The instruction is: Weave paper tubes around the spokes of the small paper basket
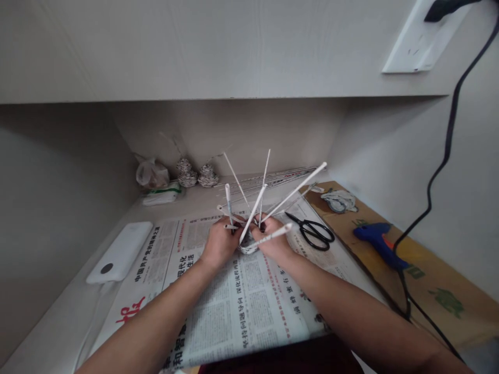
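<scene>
Between my two hands sits a small woven paper basket (248,249), with several rolled paper tubes (254,212) sticking up and outward from it. My left hand (222,239) grips its left side, fingers wrapped round and partly hidden by the tubes. On the other side my right hand (275,241) closes on the basket's right edge, with one tube crossing in front of it. The fingertips of both hands are mostly out of sight behind the tubes. Newspaper (218,311) lies under the work. To the right of my right hand rest black-handled scissors (314,231).
A blue glue gun (374,241) lies on cardboard (424,291) at right, its black cable (448,145) rising to a wall socket (423,44). A white power bank (120,252) is at left. Woven gourd shapes (208,176), a plastic bag (152,174) and paper sticks (280,176) stand behind.
</scene>
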Demonstrator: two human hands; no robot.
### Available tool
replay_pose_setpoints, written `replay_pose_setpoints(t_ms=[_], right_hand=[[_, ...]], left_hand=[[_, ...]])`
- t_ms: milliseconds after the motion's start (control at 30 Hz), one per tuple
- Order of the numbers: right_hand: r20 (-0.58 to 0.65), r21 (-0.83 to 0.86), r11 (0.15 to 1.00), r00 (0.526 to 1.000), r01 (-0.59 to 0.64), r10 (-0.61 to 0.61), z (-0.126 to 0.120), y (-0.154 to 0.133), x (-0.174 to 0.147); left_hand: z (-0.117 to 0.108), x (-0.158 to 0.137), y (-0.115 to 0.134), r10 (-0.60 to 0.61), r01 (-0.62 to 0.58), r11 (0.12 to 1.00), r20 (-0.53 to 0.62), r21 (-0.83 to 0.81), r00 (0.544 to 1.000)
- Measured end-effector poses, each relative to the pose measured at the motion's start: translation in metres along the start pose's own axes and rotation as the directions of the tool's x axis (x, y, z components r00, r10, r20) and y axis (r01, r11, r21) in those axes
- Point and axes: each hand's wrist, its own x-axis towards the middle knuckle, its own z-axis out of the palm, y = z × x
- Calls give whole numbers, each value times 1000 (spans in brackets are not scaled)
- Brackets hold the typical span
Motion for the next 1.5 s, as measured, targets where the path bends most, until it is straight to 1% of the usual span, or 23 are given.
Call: replay_pose_setpoints(t_ms=[100, 233, 333, 467, 600, 700, 767, 867, 1000, 1100, 1167, 1233, 1367, 1500], right_hand=[[-4, -14, 1000, 1000, -2, 1, -1, -4, 0], [-3, -84, 996, 999, -35, 35, -3, -10, -1], [2, -83, 994, 997, -71, 72, -4, -12, -1], [6, -17, 994, 994, -107, 107, -1, -10, 0], [13, 154, 977, 989, -145, 145, 6, -5, 1], [-7, 221, 961, 985, -164, 170, 8, -4, 2], [-8, 221, 961, 985, -168, 174, 8, -4, 1], [-15, 198, 970, 989, -140, 146, 9, -1, 1], [-20, 204, 970, 990, -135, 142, 12, 3, 2], [5, 215, 963, 986, -161, 164, 13, 3, 1], [7, 201, 965, 986, -167, 169, 13, 2, 1], [6, 187, 970, 988, -155, 157, 12, 1, 1], [-8, 204, 974, 995, -100, 104, 13, 3, 1], [-20, 149, 984, 995, -95, 99, 12, 2, 1]], left_hand=[[0, -1, 1, 10, -11, 998, 12, 61, 1000], [1, -2, 2, -13, 14, 1000, 14, -16, 1000], [2, -4, 1, -44, 43, 997, -9, -56, 999], [3, -4, 0, -58, 55, 995, -29, -86, 998], [3, -4, 1, -78, 75, 995, -56, -68, 995], [3, -3, 2, -64, 57, 993, -72, -100, 995], [4, -3, 1, -65, 57, 990, -59, -126, 996], [6, -3, -3, -88, 83, 978, -15, -193, 996], [10, -2, -7, -112, 96, 964, -49, -249, 993], [12, -2, -5, -132, 118, 949, -31, -294, 991], [12, -2, -4, -122, 108, 944, -27, -311, 992], [12, -2, -2, -105, 92, 952, -30, -293, 994], [9, -3, 2, -72, 67, 978, -21, -196, 997], [7, -3, 5, -72, 67, 992, -45, -108, 996]])
